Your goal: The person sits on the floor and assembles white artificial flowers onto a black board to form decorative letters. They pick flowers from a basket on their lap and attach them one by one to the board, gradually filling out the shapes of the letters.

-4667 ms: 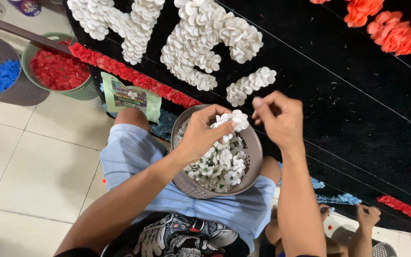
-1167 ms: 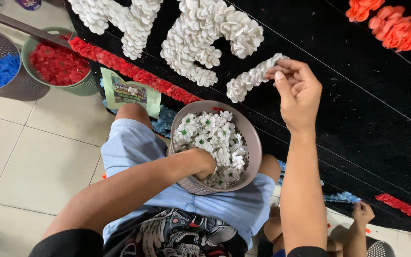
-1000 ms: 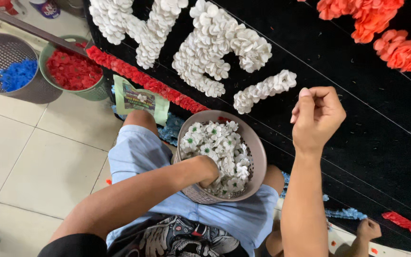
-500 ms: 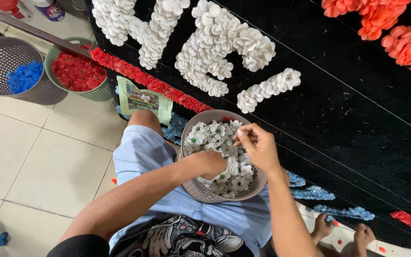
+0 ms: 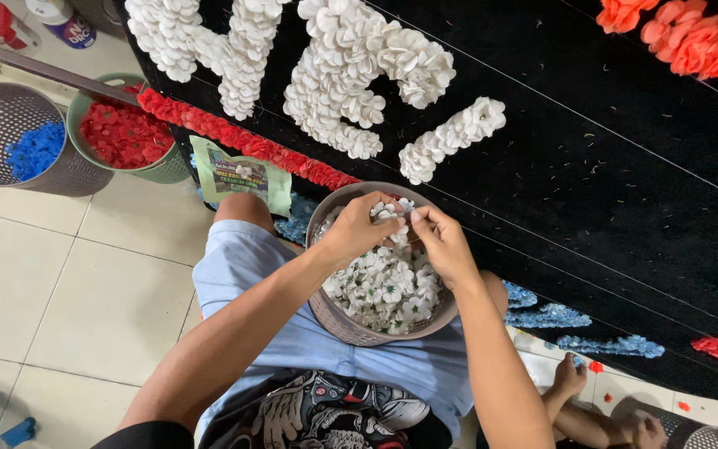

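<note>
Flowers (image 5: 384, 287) in my lap basket (image 5: 326, 309) look light, soft, crushable; both hands' fingers (image 5: 392, 223) pinch one by its edge.

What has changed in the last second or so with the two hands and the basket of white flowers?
The right hand came back from the short white row on the black board down to the basket on the lap, where it now meets the left hand over the white flowers; their fingertips pinch at one together. The left hand stayed in the basket. The row, basket and floor baskets look unchanged.
</note>
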